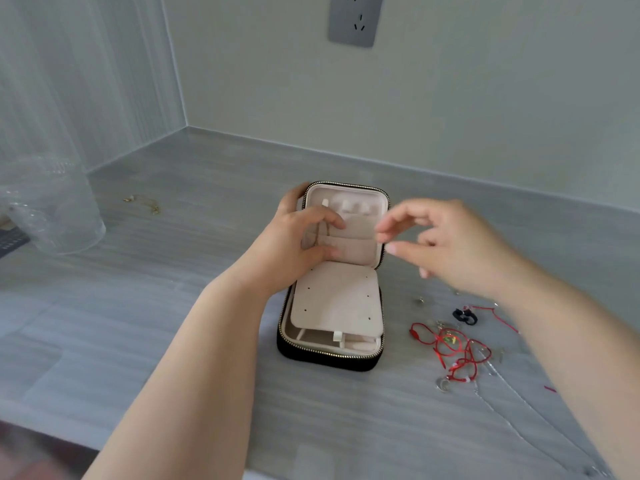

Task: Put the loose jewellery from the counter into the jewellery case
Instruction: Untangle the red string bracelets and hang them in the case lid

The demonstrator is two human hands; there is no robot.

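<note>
Two bare forearms fill the lower frame. The left hand (294, 244) grips the upright lid (349, 199) of the jewellery case (325, 356) at frame centre, its fingers curled round the lid's left edge. The right hand (450, 244) hovers just beside the lid. It is blurred, its fingers loosely curved with tips apart and nothing seen between them.

The loose jewellery lies lower right on the table (173, 271): tangled red cords (457, 348), a black piece (465, 317) and a silver charm (442, 384). A gold chain (145, 202) lies well apart at upper left.

All of it is probably light, limp and quick to snag. It is best pinched at a clasp or charm and lifted slowly.
</note>
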